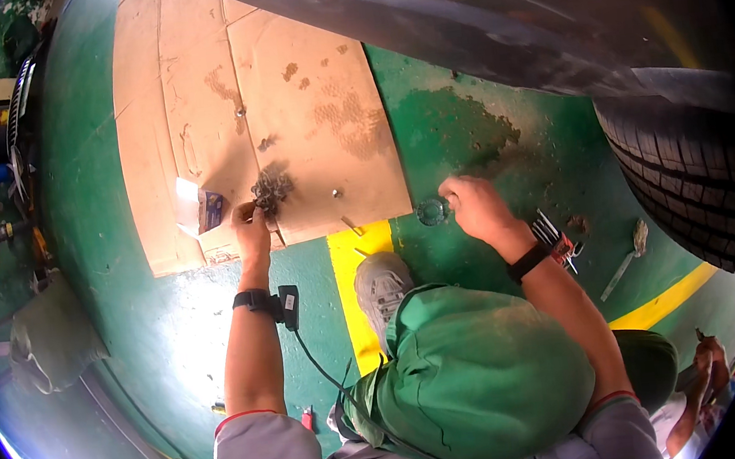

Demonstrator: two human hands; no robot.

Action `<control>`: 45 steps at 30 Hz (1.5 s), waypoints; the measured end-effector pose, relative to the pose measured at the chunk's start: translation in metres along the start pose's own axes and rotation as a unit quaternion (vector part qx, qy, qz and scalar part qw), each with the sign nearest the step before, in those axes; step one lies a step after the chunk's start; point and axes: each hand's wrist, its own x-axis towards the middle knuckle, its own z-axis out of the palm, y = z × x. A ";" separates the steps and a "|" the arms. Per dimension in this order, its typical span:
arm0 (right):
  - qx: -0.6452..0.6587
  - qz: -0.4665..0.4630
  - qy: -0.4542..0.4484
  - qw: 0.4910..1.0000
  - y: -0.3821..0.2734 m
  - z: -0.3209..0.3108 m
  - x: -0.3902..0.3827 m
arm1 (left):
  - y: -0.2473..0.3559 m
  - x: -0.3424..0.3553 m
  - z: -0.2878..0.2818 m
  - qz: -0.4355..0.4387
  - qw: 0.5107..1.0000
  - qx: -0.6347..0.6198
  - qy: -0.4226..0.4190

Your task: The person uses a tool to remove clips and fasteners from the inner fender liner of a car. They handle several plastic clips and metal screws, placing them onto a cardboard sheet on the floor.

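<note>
My left hand (251, 233) is at the near edge of a flattened cardboard sheet (194, 113). Its fingers are curled against a dark, greasy clump of small parts (272, 189); whatever they pinch is too small to make out. Just left of the fingers stands an opened white and dark blue carton (200, 208). My right hand (478, 207) is closed low over the green floor, right of the sheet. Beside its fingertips lies a clear, round, dish-like thing (430, 212). Whether the right hand grips it or something small cannot be made out.
A vehicle body (489, 19) overhangs the upper right, with a tyre (686, 187) below. Small metal parts (337, 193) lie on the cardboard. Screwdriver-like tools (557, 238) lie by my right wrist, a brush-like tool (626, 258) farther right. Another person's hands (710, 356) show at lower right.
</note>
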 end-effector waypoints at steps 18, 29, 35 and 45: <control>0.051 0.027 0.002 0.998 0.008 0.007 -0.002 | 0.045 0.008 -0.016 -0.158 0.976 -0.148 -0.018; 0.069 0.049 -0.034 0.996 -0.031 0.005 0.007 | 0.120 -0.034 -0.038 -0.159 0.812 -0.526 -0.197; 0.065 0.051 -0.034 0.996 -0.019 0.010 0.005 | 0.095 -0.033 -0.037 -0.227 0.796 -0.534 -0.175; 0.058 0.076 -0.044 0.994 -0.023 0.012 0.007 | 0.081 -0.034 -0.018 -0.266 0.556 -0.752 -0.235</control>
